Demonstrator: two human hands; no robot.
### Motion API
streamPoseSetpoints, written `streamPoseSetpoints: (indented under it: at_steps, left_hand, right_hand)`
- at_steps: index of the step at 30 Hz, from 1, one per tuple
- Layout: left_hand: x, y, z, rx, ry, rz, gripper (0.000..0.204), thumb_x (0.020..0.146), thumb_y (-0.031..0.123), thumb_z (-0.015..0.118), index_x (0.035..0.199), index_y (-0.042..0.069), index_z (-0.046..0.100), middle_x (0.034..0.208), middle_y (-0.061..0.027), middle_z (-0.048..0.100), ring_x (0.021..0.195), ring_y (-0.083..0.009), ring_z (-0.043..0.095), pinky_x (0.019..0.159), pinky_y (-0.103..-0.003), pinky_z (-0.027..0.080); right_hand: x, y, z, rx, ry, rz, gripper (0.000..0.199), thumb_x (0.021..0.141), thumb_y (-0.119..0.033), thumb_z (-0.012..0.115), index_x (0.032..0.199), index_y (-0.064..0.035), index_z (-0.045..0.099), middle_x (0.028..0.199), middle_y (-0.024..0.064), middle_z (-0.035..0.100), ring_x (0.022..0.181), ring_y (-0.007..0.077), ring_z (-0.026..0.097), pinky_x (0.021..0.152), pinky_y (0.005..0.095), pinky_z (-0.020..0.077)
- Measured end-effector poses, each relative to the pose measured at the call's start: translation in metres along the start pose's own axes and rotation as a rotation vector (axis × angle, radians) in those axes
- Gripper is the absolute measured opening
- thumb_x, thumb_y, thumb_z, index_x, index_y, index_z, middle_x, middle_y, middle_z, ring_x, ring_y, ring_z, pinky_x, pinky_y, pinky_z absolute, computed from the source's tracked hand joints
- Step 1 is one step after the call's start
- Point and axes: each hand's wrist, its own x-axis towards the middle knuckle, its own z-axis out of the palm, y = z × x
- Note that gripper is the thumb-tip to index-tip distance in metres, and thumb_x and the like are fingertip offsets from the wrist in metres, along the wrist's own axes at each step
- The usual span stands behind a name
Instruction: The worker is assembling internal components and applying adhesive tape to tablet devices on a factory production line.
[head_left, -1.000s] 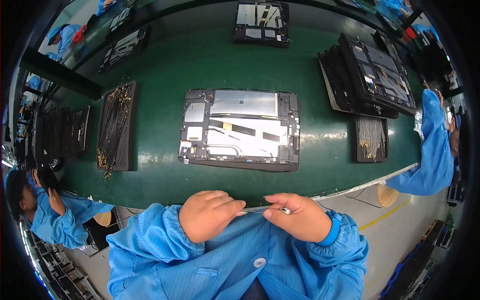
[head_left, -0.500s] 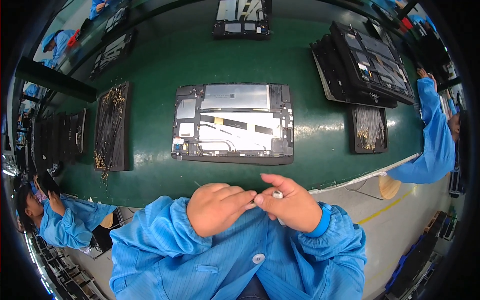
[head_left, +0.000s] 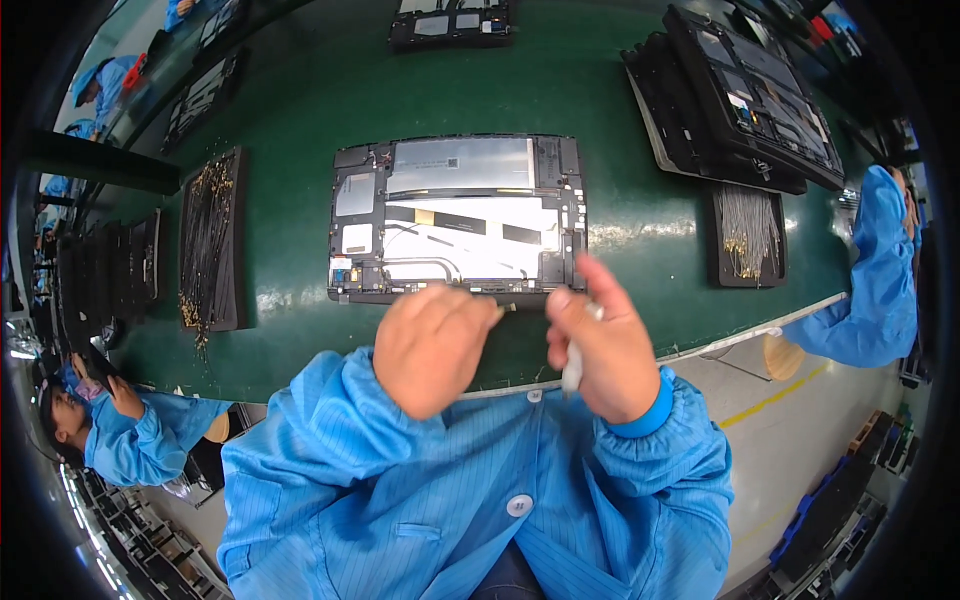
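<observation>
An opened flat electronic device (head_left: 460,165), like a tablet or laptop chassis with silver plates and black strips, lies in front of me. My left hand (head_left: 430,345) is at its near edge, fingers curled down. Between thumb and fingertips it pinches a small flat piece (head_left: 506,308) with a pale, yellowish end; its kind is unclear. My right hand (head_left: 612,350) is by the device's near right corner. Its lower fingers hold a white pen-shaped tool (head_left: 573,370) against the palm, while thumb and forefinger stand apart, slightly blurred.
A dark tray (head_left: 232,230) of black cables with gold ends lies left. On the right, another tray (head_left: 775,270) holds grey cables below stacked devices (head_left: 760,110). Another device (head_left: 450,25) sits at the far edge. Co-workers in blue sit left (head_left: 150,440) and right (head_left: 865,290).
Both hands have moved forward, up to the device's near edge, and have come apart. The small piece now shows at my left fingertips. The view has shifted slightly.
</observation>
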Motion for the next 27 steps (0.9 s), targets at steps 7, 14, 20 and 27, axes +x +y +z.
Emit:
streamPoseSetpoints:
  at_steps: [7, 14, 20, 27]
  left_hand:
    - [0.005, -0.014, 0.011, 0.086, -0.136, -0.029, 0.016, 0.063, 0.004, 0.058, 0.078, 0.005, 0.054, 0.072, -0.0054, 0.054, 0.070, -0.0218, 0.051, 0.063, -0.032, 0.038]
    - [0.008, -0.012, 0.013, 0.085, -0.156, -0.041, 0.015, 0.063, 0.004, 0.058, 0.077, 0.005, 0.055, 0.073, -0.0054, 0.055, 0.071, -0.0214, 0.052, 0.065, -0.032, 0.038]
    - [0.009, -0.010, 0.009, 0.097, -0.188, -0.054, 0.014, 0.063, 0.004, 0.058, 0.076, 0.005, 0.055, 0.073, -0.0052, 0.055, 0.071, -0.0210, 0.052, 0.065, -0.031, 0.038]
    - [0.011, -0.014, 0.010, 0.067, -0.212, -0.064, 0.014, 0.063, 0.004, 0.057, 0.077, 0.005, 0.055, 0.074, -0.0050, 0.055, 0.072, -0.0212, 0.052, 0.065, -0.032, 0.039]
  right_hand:
    - [0.032, 0.003, 0.012, 0.039, 0.002, -0.366, 0.057, 0.082, -0.021, 0.048, 0.124, 0.0022, 0.018, 0.089, 0.0083, 0.053, 0.072, 0.0079, 0.046, 0.062, 0.0197, 0.0397]
    - [0.047, 0.031, 0.003, -0.259, 0.140, -0.886, 0.033, 0.084, -0.021, 0.043, 0.107, 0.0010, 0.035, 0.087, 0.0115, 0.057, 0.079, 0.0150, 0.053, 0.072, 0.0259, 0.0417]
    - [0.050, 0.037, 0.001, -0.391, 0.098, -1.019, 0.026, 0.083, -0.019, 0.046, 0.100, -0.0020, 0.039, 0.084, 0.0117, 0.058, 0.074, 0.0152, 0.055, 0.065, 0.0255, 0.0436]
    - [0.049, 0.036, 0.000, -0.513, 0.081, -0.988, 0.025, 0.085, -0.023, 0.038, 0.100, -0.0040, 0.036, 0.084, 0.0118, 0.056, 0.069, 0.0137, 0.052, 0.061, 0.0252, 0.0432]
